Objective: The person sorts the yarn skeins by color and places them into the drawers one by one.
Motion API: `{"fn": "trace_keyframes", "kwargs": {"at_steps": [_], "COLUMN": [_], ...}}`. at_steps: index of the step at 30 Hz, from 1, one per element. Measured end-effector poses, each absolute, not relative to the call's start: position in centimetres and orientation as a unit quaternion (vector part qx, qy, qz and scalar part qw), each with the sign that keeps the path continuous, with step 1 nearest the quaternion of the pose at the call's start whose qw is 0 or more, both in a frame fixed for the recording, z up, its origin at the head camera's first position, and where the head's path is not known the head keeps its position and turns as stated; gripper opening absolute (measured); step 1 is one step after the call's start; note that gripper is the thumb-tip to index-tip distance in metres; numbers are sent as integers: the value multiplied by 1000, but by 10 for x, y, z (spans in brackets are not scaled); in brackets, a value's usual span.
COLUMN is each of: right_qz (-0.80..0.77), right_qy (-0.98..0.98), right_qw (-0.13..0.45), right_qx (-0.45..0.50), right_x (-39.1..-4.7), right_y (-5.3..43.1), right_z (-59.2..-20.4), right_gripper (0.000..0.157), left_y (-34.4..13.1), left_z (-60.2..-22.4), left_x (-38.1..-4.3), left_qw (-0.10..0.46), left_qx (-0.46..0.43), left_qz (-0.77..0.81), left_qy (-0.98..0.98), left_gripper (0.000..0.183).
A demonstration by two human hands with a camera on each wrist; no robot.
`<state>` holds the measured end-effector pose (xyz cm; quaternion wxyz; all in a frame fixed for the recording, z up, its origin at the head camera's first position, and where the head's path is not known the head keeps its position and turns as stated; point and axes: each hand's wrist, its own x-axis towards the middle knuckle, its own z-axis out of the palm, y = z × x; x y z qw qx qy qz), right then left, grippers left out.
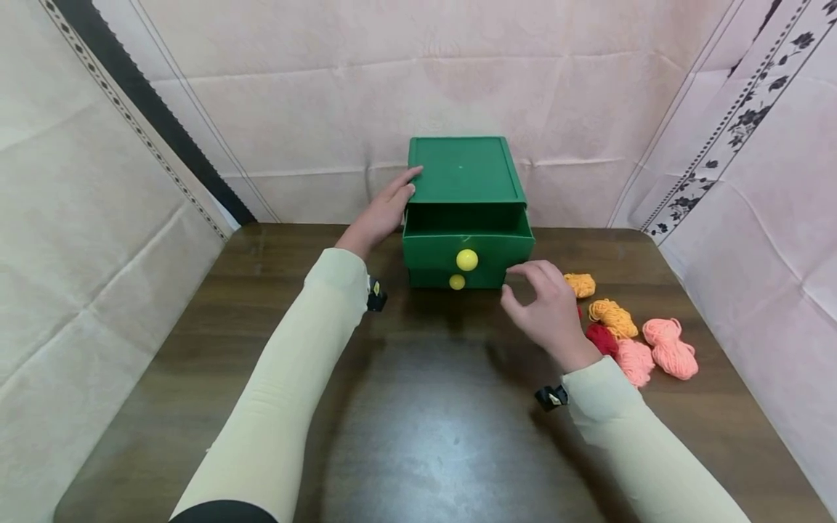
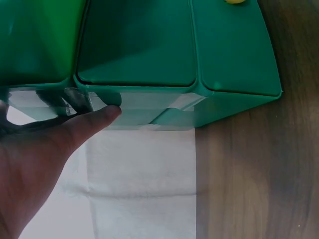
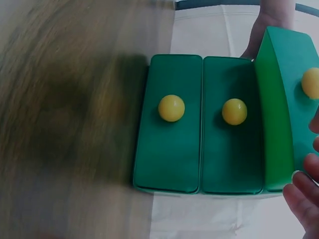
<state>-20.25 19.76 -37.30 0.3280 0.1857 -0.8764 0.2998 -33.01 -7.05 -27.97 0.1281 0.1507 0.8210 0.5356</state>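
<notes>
A green drawer box (image 1: pixel 461 171) stands at the back of the table. Its top drawer (image 1: pixel 428 252) is pulled partway out, with a yellow round knob (image 1: pixel 467 260) on the front. Two lower drawers (image 3: pixel 172 154) sit closed in the right wrist view. My left hand (image 1: pixel 382 214) rests against the box's left side, and its thumb (image 2: pixel 97 119) touches the taped side wall. My right hand (image 1: pixel 546 309) is at the right front of the box, thumb and fingers apart with nothing between them. In the right wrist view its fingertips (image 3: pixel 297 191) are close by the pulled-out drawer's front.
To the right on the brown wooden table (image 1: pixel 425 421) lie several small yarn bundles: orange yarn (image 1: pixel 612 318), red yarn (image 1: pixel 600 339) and pink yarn (image 1: pixel 670 349). Pale cloth (image 1: pixel 314 123) hangs behind the table and along both sides.
</notes>
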Motion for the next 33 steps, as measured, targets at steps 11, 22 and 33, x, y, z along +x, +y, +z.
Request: {"fn": "trace_keyframes", "kwargs": {"at_steps": [11, 22, 33], "right_qz": [279, 247, 223], "right_qy": [-889, -928, -961], "right_qw": [308, 216, 82], "right_qx": [191, 175, 138], "right_x": [-206, -210, -215], "right_y": [217, 236, 256], "right_z": [-384, -387, -391], "right_gripper": [19, 23, 30], "left_y": [-69, -72, -75], "left_z": [-281, -279, -279], "left_x": [-334, -334, -333], "left_qw": [122, 139, 137], "left_qx": [167, 166, 167], "left_qz": [524, 528, 518], "left_qy": [826, 822, 828], "left_gripper": [40, 39, 39]}}
